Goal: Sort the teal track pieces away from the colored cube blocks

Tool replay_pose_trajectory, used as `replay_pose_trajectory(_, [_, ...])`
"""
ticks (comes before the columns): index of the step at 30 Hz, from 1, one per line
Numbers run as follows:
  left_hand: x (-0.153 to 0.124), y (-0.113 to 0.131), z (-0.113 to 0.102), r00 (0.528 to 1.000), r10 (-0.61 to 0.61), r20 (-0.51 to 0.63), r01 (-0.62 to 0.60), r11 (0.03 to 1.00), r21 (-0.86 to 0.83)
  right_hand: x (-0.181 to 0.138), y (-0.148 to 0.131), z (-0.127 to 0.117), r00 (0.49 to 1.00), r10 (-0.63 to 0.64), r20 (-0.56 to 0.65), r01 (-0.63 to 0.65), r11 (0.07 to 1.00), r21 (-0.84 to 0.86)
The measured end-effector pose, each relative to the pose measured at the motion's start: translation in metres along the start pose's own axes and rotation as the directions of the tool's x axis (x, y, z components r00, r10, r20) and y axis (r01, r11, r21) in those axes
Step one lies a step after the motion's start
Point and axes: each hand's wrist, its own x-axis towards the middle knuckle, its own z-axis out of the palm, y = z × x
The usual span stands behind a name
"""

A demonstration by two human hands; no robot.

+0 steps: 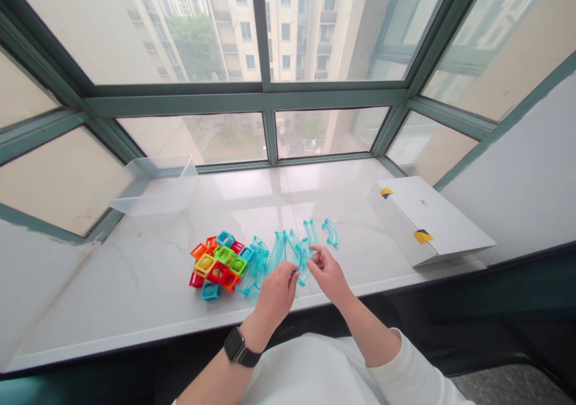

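Note:
My left hand (278,290), with a black watch on its wrist, pinches a curved translucent blue track piece (297,252) between thumb and fingers. Close on the right, my right hand (330,275) is curled with its thumb and index finger at the same piece; their exact contact is hard to make out. More translucent blue track pieces (258,254) lie around and behind my hands. A straight blue piece (310,231) and a small curved blue piece (332,232) lie beyond my right hand. Left of them is a pile of coloured open-sided cube blocks (219,270).
A clear plastic bin (155,204) stands at the back left of the white windowsill (148,273). At the right lies a white box (432,219) with yellow-and-black tabs. Green-framed windows (243,105) enclose the back and sides. The sill's front edge runs under my forearms.

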Motion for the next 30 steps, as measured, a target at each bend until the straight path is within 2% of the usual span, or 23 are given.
replay_pose_trajectory(2, [0.006,-0.002,0.002,0.998,-0.062,-0.019,0.062,0.998,-0.020,-0.006,0.002,-0.003,0.998,-0.065,-0.024,0.065,0.998,-0.018])
replay_pose_trajectory(4, [0.013,-0.004,0.005,0.994,-0.108,-0.030,0.106,0.993,-0.047,-0.011,0.003,-0.006,0.988,-0.153,0.022,0.153,0.988,-0.031])
replay_pose_trajectory(7, [0.025,-0.001,0.012,0.991,-0.136,-0.018,0.134,0.986,-0.095,-0.016,0.003,-0.012,0.962,-0.256,0.092,0.261,0.964,-0.058])
replay_pose_trajectory(9, [0.033,0.002,0.019,0.991,-0.137,-0.001,0.135,0.983,-0.125,-0.017,0.004,-0.017,0.955,-0.287,0.069,0.292,0.952,-0.093])
replay_pose_trajectory(16, [0.059,0.017,0.050,0.990,-0.132,0.049,0.138,0.978,-0.158,-0.013,0.018,-0.040,0.950,-0.304,-0.075,0.285,0.938,-0.197])
replay_pose_trajectory(22, [0.079,0.026,0.075,0.981,-0.131,0.146,0.158,0.968,-0.196,-0.009,0.036,-0.063,0.916,-0.368,-0.160,0.308,0.901,-0.306])
replay_pose_trajectory(26, [0.092,0.021,0.088,0.983,-0.067,0.169,0.098,0.978,-0.185,0.001,0.049,-0.079,0.902,-0.387,-0.191,0.303,0.883,-0.359])
replay_pose_trajectory(30, [0.107,0.007,0.090,0.988,-0.040,0.152,0.054,0.995,-0.088,0.022,0.069,-0.094,0.886,-0.404,-0.227,0.293,0.868,-0.401])
